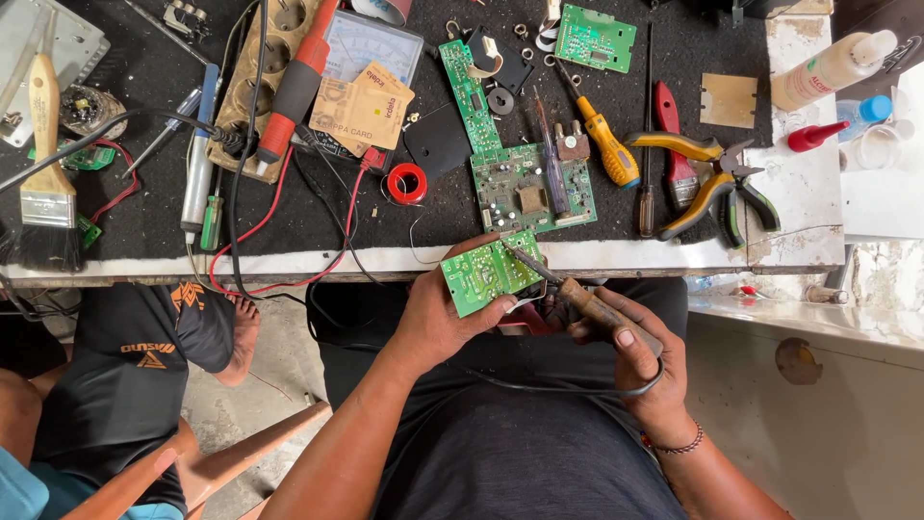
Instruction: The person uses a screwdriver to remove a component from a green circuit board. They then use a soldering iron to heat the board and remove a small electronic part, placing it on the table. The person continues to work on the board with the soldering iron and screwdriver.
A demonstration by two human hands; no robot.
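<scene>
The small green circuit board (486, 272) sits tilted in the left hand (438, 318), just off the near edge of the tabletop (616, 255) and above the person's lap; the fingers clasp it along its lower edge, thumb over the face, so the solder side is turned up; it looks light, stiff and thin, likely fragile at its joints, and best held by the bare edges as it is now, not by the tracks or parts. The right hand (640, 356) is closed around the brown wooden handle of a soldering iron (577, 297), whose dark tip reaches left and touches the board's upper right corner; its cord (539, 385) loops under that hand across the lap; the tip end would be hot, so the handle is the only safe place to grip. Just beyond the left hand lies a larger green circuit board (525, 188) with a screwdriver (551, 154) across it; further from the right hand are a yellow-handled screwdriver (606, 144) and yellow-and-black pliers (707, 183); well off to the left hand's far side, a red solder reel (407, 183), a multimeter (371, 43) and a paintbrush (45, 183).
</scene>
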